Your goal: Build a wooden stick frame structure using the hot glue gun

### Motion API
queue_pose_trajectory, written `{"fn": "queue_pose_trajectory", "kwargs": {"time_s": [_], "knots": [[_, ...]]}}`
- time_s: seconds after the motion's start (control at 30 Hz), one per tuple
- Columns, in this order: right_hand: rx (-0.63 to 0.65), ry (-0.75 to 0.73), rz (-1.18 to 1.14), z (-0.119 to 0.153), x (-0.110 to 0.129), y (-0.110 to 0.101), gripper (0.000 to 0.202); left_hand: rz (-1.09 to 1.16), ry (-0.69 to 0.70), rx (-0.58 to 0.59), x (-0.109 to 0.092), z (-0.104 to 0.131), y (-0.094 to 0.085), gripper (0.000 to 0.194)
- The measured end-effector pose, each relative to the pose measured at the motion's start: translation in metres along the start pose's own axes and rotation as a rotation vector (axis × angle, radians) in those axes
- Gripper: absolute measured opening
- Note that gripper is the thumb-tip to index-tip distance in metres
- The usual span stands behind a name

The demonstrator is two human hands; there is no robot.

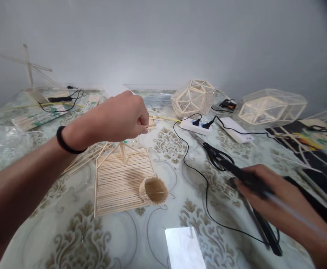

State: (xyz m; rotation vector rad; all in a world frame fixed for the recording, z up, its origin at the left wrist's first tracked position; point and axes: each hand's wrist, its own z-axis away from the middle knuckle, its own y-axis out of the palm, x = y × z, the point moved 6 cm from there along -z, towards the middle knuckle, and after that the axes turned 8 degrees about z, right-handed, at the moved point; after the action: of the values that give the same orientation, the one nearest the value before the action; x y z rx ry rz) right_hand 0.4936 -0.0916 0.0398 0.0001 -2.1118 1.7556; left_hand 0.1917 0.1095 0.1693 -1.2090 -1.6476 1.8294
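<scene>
My left hand (121,116), with a black band at the wrist, is closed above the far edge of a flat wooden-stick panel (121,183). Whatever its fingertips pinch is too small to make out. On the panel's near right corner sits a round stick cup (154,190), tipped with its opening toward me. Thin sticks (107,151) rise in a frame at the panel's far side, partly behind my left wrist. At the right, my right hand (270,190) is closed around a black glue gun (250,181), blurred by motion, above the cloth.
Black scissors (218,155) lie near a white power strip (195,126) with a trailing black cable. Two stick polyhedra (193,99) in clear film stand at the back. A white card (184,248) lies in front; a white power bank (234,130) and plastic wrap (6,142) flank the area.
</scene>
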Motion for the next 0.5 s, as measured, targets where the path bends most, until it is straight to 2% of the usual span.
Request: {"fn": "queue_pose_trajectory", "kwargs": {"time_s": [0.07, 0.13, 0.23, 0.33, 0.4, 0.5], "knots": [[-0.049, 0.009, -0.033, -0.009, 0.021, -0.02, 0.023, -0.039, -0.005, 0.037, 0.0, -0.002, 0.002, 0.021], [-0.054, -0.081, -0.103, -0.02, 0.053, -0.027, 0.029, -0.051, -0.016, 0.052, 0.001, -0.004, 0.003, 0.019], [0.042, -0.168, -0.245, -0.036, 0.103, -0.018, 0.033, -0.051, -0.031, 0.069, 0.002, -0.005, 0.004, 0.016], [0.032, -0.266, -0.345, -0.05, 0.147, -0.009, 0.034, -0.043, -0.026, 0.074, 0.003, -0.004, 0.004, 0.014], [0.004, -0.307, -0.377, -0.057, 0.165, -0.005, 0.035, -0.03, -0.02, 0.064, 0.003, -0.003, 0.004, 0.013], [-0.016, -0.313, -0.429, -0.064, 0.173, 0.003, 0.033, -0.04, -0.019, 0.034, 0.005, -0.002, 0.003, 0.013]]}}
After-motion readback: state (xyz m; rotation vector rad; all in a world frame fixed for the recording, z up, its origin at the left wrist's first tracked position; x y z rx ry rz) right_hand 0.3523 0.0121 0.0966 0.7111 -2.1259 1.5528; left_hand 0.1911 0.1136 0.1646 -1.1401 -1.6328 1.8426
